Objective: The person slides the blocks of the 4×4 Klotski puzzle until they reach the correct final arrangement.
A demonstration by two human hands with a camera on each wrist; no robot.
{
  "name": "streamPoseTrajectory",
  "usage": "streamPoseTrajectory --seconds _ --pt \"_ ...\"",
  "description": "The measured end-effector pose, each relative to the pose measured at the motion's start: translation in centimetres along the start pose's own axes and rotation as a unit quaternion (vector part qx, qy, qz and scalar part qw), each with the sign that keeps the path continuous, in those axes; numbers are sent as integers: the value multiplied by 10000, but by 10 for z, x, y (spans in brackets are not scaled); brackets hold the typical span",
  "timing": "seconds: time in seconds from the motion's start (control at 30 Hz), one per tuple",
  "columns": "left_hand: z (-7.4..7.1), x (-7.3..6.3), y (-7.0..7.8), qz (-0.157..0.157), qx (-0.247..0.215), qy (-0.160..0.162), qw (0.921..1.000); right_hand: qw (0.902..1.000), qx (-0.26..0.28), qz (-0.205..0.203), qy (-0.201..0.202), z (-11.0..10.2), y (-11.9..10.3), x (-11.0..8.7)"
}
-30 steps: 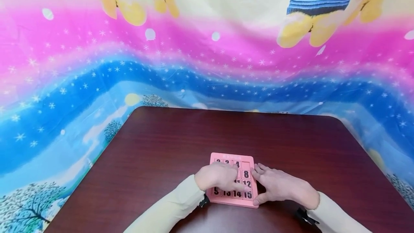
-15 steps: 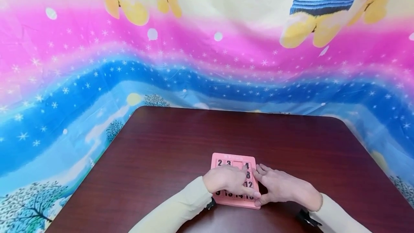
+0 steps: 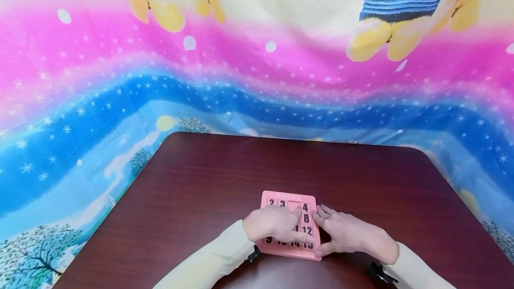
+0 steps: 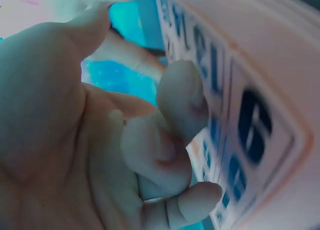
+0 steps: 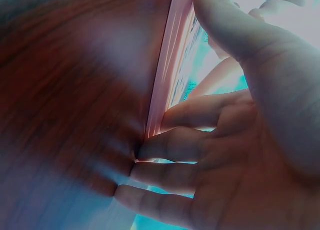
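Note:
A pink sliding number puzzle (image 3: 289, 253) lies on the table in the head view. In its top row show the tiles 2, 3 and 4 (image 3: 305, 207), with a vacant slot left of the 4. My left hand (image 3: 273, 223) reaches over the board and covers several tiles. Its index fingertip is just below the slot, its thumb extends over the bottom right tile. The left wrist view shows its other fingers loosely bent near the board's face (image 4: 255, 125). My right hand (image 3: 348, 231) rests along the board's right side, its straight fingers (image 5: 170, 142) and thumb against that side.
The dark reddish-brown table (image 3: 225, 168) extends behind and to both sides of the board. A colourful printed cloth (image 3: 241, 70) hangs around its back and sides. Each wrist carries a black strap (image 3: 381, 274) beneath a cream sleeve (image 3: 209, 258).
The 4 tile has slid right into the top right corner, leaving the slot on its left. My left hand went right with it, then drew back slightly left. The right hand keeps its place.

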State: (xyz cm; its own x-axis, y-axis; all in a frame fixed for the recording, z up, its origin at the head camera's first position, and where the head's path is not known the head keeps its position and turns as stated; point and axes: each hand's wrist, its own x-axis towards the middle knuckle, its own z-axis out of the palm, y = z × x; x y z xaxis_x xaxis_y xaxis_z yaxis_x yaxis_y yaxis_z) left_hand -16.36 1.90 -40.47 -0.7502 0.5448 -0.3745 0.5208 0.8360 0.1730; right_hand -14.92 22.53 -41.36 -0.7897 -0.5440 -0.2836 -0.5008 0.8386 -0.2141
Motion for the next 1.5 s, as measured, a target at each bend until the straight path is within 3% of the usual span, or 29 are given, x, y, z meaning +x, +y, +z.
streamPoseTrajectory --seconds 0.23,0.43,0.57,0.87,1.07,1.5 --pt "-4 -15 -19 -222 414 191 9987 9999 35 155 -53 -2 -2 -1" --pt "-5 -22 -32 -414 304 132 9986 9997 64 212 -126 -2 -3 1" --pt "-2 -20 -36 -334 239 95 9991 9996 81 231 -152 -2 -4 2" --pt "-1 -17 -30 -262 338 80 9991 9998 38 166 -73 -2 -4 1" --pt "-1 -14 -23 -29 412 53 9991 9999 51 132 -24 -1 -4 0" --pt "0 -4 -11 48 537 19 9985 9999 63 91 -36 -1 -2 0"
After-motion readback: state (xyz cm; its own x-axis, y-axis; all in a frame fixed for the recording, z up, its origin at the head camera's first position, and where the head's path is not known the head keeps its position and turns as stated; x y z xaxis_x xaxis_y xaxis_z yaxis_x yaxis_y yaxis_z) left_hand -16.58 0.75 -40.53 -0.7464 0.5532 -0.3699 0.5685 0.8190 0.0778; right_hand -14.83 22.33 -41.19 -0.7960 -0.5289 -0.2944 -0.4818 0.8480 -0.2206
